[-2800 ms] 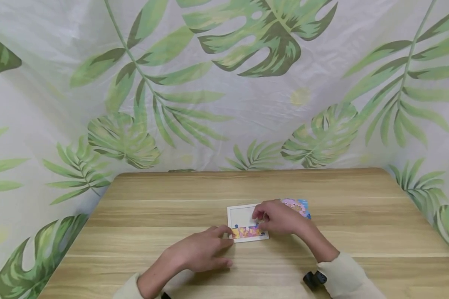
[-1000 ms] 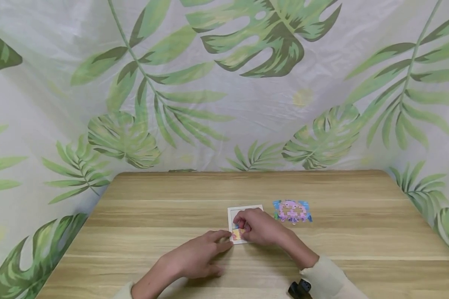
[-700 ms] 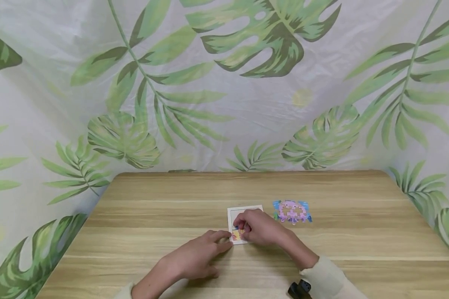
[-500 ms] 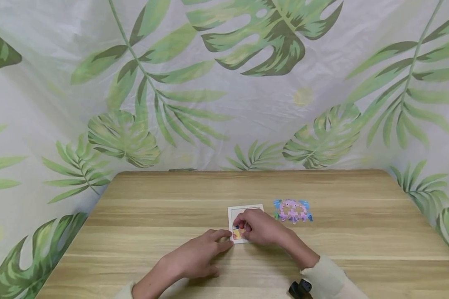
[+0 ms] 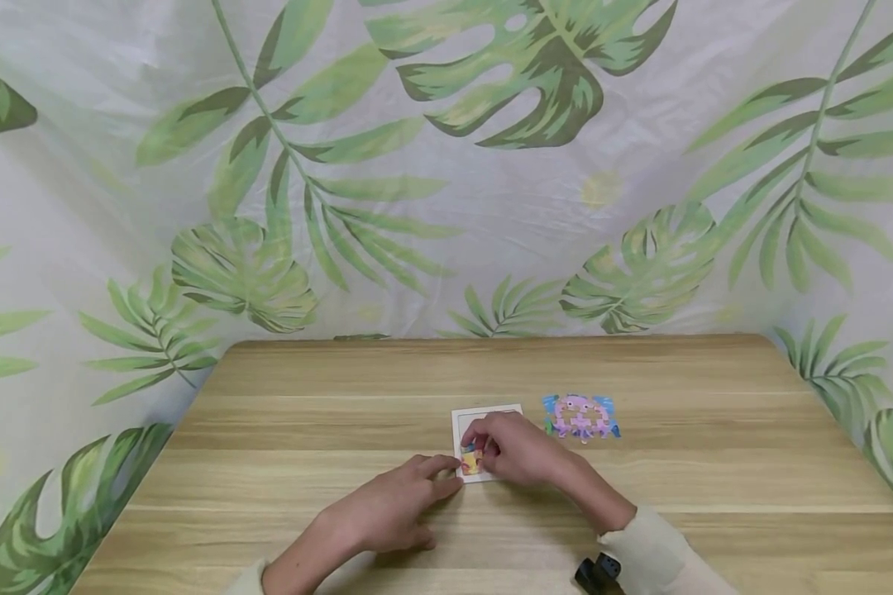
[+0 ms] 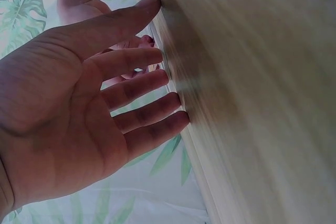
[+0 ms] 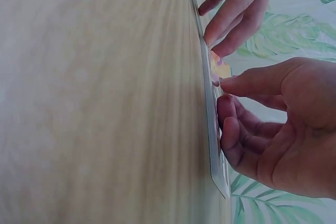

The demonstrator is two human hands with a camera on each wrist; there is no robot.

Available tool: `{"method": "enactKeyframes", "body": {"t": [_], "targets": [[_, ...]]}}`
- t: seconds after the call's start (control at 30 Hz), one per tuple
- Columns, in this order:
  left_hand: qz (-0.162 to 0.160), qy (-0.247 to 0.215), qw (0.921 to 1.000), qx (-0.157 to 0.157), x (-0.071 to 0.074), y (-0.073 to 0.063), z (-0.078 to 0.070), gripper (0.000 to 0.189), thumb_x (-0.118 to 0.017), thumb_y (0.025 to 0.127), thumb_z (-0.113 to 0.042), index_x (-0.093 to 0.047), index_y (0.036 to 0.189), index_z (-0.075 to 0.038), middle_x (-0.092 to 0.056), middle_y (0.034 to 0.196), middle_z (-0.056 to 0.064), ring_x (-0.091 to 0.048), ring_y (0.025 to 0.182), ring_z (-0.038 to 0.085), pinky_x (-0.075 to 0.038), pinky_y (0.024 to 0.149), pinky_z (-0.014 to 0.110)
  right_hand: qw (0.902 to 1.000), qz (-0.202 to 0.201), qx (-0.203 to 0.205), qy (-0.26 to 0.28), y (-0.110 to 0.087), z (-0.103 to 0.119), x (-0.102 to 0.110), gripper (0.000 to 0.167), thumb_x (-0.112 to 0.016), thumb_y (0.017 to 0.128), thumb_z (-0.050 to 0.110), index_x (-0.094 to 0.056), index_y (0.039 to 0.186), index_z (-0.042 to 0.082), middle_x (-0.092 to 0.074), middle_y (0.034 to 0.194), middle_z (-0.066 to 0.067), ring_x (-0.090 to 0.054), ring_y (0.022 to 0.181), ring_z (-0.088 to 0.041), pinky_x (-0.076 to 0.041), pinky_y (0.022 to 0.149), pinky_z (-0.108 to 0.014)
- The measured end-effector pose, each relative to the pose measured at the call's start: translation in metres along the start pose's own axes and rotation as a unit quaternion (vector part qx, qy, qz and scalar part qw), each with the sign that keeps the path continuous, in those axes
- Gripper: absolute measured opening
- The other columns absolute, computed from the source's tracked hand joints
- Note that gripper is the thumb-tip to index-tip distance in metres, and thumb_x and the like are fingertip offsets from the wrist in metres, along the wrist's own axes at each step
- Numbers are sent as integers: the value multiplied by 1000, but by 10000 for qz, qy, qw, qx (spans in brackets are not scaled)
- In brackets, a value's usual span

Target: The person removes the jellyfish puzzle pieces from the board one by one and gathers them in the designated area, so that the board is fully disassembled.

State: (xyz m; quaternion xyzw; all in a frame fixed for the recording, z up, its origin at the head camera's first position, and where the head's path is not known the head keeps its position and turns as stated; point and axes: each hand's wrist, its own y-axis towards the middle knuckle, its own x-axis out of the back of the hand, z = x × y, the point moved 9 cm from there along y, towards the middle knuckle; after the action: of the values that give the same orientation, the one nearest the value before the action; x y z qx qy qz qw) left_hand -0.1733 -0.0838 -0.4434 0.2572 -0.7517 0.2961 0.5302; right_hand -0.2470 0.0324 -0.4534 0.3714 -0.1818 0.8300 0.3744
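Observation:
A shallow white puzzle tray [image 5: 489,409] lies flat on the table, with yellow and pink puzzle pieces [image 5: 471,463] in its lower left. My right hand [image 5: 521,450] is over the tray, thumb and fingers curled to pinch a puzzle piece [image 7: 221,68] that looks tilted up in the right wrist view. The hand hides much of the tray and its lower right. From the left, my left hand [image 5: 394,508] touches the tray's edge with straight, spread fingertips; its palm [image 6: 68,124] shows bare in the left wrist view.
To the right of the tray lies a joined jigsaw of a pink octopus [image 5: 582,416] on blue, flat on the wooden table [image 5: 327,413]. A leaf-patterned cloth [image 5: 417,248] hangs behind the table's far edge. A black device [image 5: 598,572] sits at the right sleeve.
Since the first frame my right hand has moved left across the tray, uncovering the octopus jigsaw. My left hand has hardly moved. Over the last second both hands stay nearly still.

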Motion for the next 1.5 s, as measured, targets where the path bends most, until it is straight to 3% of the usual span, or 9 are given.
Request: {"method": "enactKeyframes", "body": {"t": [0.4,0.67,0.97,1.5], "targets": [[-13,-7,10000,45,0,-1,-1,72,-93,82,-22,-66,147,-13,-54,159,5,-56,141,27,-56,110,40,9978,74,110,648,-2,-5,7,17,-68,99,-1,-76,111,9,-74,90,-2,-62,72,-3,-52,67,-21],[16,31,10000,93,-1,-2,-1,70,-94,82,-23,-67,146,-14,-55,158,5,-57,141,27,-56,111,40,9944,173,-81,1037,-19,-21,18,18,-66,100,-1,-76,112,7,-73,89,-4,-68,72,-11,-53,63,-22],[64,79,9999,128,-3,0,-2,68,-93,83,-24,-67,145,-16,-54,159,4,-56,142,26,-55,112,39,9965,43,-200,808,-37,-34,36,12,-70,102,8,-78,111,11,-74,90,2,-61,80,-6,-52,73,-22],[41,95,9999,102,-2,-2,-1,69,-94,83,-24,-66,145,-16,-54,159,4,-56,142,27,-56,109,39,9973,-140,-77,714,-71,-59,57,12,-71,101,5,-78,110,8,-73,92,1,-49,75,-3,-44,67,-19]]}}
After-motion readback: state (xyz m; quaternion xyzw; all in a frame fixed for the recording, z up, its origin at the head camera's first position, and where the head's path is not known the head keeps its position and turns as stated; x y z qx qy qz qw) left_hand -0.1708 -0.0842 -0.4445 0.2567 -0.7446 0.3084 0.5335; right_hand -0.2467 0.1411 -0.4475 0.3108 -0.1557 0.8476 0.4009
